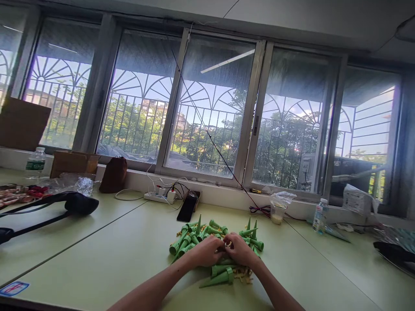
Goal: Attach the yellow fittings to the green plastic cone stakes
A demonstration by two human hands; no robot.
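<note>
My left hand [208, 250] and my right hand [240, 249] meet over a pile of green plastic cone-shaped spikes [177, 244]. Both have their fingers curled and closed. A small pale bit [228, 245] shows between the fingertips, too small to name, and the fingers hide most of what they grip. Nearer to me a green spike [218, 277] lies on its side, its point to the left. Small yellow plastic pieces [243, 274] are scattered next to it, by my right wrist. Several more spikes [254, 231] stand or lie beyond my right hand.
Behind the pile lie a black phone [188, 207] and a white power strip [158, 196] with cables. A plastic cup [277, 212] and a bottle [320, 216] stand back right. A black headband-like object [79, 204] and a brown pouch [113, 175] are on the left.
</note>
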